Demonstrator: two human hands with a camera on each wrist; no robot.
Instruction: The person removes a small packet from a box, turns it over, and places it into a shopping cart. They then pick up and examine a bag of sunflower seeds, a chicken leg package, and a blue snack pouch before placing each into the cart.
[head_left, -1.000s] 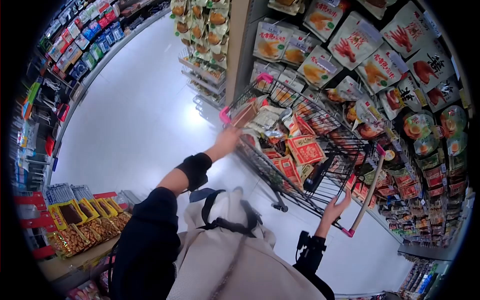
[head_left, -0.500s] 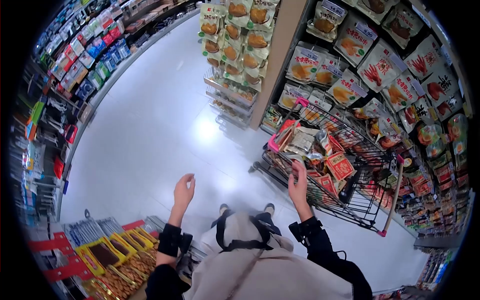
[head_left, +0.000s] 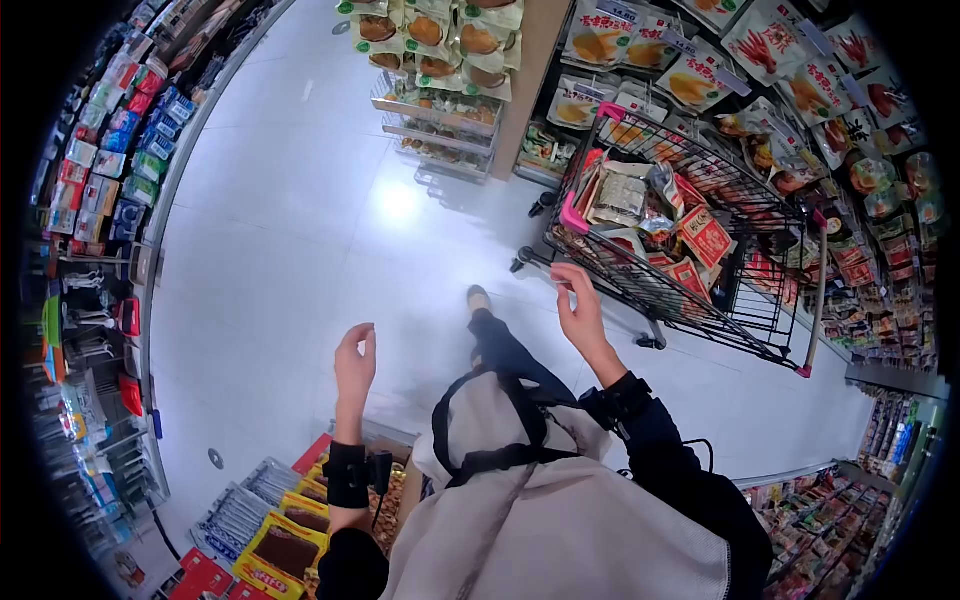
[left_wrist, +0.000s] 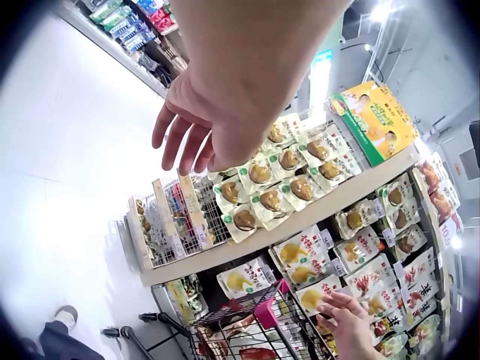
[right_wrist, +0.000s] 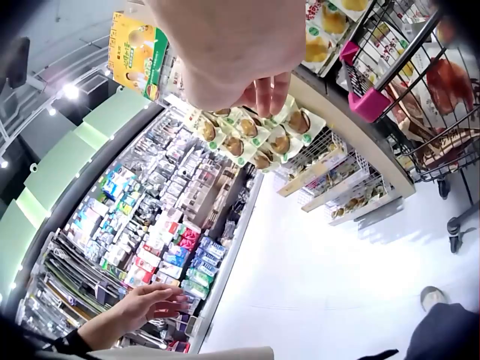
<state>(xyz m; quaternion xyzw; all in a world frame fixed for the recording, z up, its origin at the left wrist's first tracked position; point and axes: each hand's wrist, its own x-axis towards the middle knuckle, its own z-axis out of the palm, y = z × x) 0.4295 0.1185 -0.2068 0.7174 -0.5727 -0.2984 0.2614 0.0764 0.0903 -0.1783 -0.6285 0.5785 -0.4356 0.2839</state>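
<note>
My left hand (head_left: 355, 368) is raised over the pale floor at left of centre, its fingers loosely bent with nothing in them. To the right, my right hand (head_left: 582, 318) hangs empty in front of the near side of a black wire shopping cart (head_left: 572, 215) with pink corner caps. In the head view its fingertips are close to the cart's lower frame. Red and silver food packets (head_left: 703, 238) fill the cart's far half. The left wrist view shows the left hand (left_wrist: 225, 112) with fingers pointing down, relaxed.
Bagged foods (head_left: 690, 80) hang on the shelving behind the cart. An end rack of pouches (head_left: 430, 35) stands ahead, with wire trays below. Boxed goods (head_left: 100, 190) line the left shelf. Yellow snack packs (head_left: 280, 550) lie at lower left, near my left arm.
Both hands have come away from the cart and are now held apart in front of the body. The cart sits farther right in view, and one leg has stepped forward.
</note>
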